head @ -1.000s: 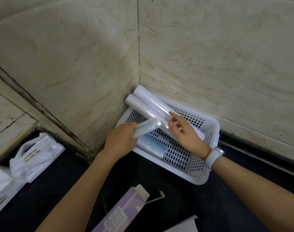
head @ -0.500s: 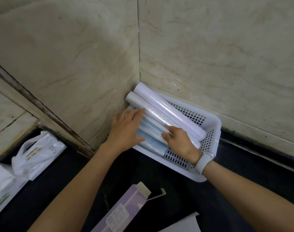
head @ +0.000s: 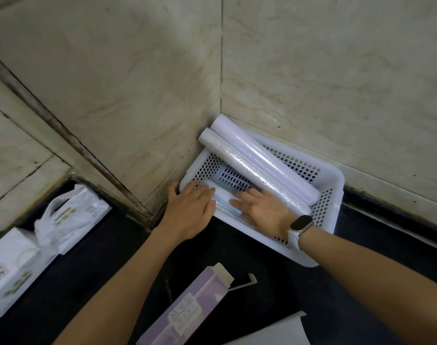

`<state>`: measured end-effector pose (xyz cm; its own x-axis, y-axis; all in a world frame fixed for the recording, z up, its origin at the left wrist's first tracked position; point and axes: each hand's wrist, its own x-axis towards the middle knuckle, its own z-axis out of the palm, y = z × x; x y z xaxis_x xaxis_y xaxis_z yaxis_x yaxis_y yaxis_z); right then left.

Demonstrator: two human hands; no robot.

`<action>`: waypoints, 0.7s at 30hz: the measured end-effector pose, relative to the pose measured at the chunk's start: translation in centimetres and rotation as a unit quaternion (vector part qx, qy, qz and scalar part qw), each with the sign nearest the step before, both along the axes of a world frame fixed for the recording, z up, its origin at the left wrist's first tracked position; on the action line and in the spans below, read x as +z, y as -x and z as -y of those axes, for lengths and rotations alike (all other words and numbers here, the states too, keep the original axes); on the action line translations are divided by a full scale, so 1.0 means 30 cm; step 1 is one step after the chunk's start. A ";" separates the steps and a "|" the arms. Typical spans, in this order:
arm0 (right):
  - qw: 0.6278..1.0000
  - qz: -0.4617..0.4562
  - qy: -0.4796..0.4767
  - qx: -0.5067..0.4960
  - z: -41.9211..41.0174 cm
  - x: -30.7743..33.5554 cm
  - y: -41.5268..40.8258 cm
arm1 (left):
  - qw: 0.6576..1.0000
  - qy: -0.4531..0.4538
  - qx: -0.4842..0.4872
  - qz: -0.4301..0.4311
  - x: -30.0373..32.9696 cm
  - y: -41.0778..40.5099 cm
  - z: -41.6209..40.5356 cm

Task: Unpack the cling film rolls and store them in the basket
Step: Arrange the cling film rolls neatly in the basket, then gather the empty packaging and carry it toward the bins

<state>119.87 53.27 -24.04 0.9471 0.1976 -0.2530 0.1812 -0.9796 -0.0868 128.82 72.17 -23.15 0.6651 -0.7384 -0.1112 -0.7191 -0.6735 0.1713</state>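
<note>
Both hands flat, fingers spread: left hand (head: 191,211) and right hand (head: 262,210) press blue-striped packet (head: 223,200) into white basket (head: 333,185), frame centre; two cling film rolls (head: 259,163) lean diagonally, too long to lie flat.

A home corner: marble-tiled walls (head: 312,70) (veined), tissue packs (head: 70,217).

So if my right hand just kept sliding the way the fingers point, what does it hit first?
The right hand lies flat in the basket, fingers pointing left toward the left hand. Sliding on along the blue-striped pack, it would probably meet the left hand's fingertips first, though depth is unclear.
</note>
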 end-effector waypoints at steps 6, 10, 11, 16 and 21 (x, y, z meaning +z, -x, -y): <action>0.995 -0.097 0.002 -0.001 0.000 0.059 -0.016 | 0.998 -0.042 -0.015 -0.036 0.047 -0.016 0.007; 0.966 0.007 -0.214 -0.143 -0.071 0.183 0.010 | 0.991 0.115 0.066 -0.002 0.095 0.055 -0.066; 0.952 0.050 -0.252 -0.165 -0.111 0.208 0.024 | 0.980 0.168 0.108 -0.001 0.110 0.086 -0.098; 0.916 0.150 -0.344 -0.141 -0.410 0.243 0.095 | 0.909 0.289 0.297 -0.043 0.136 0.242 -0.327; 0.940 0.036 -0.337 -0.038 -0.672 0.156 0.067 | 0.885 0.237 0.398 -0.038 0.100 0.291 -0.643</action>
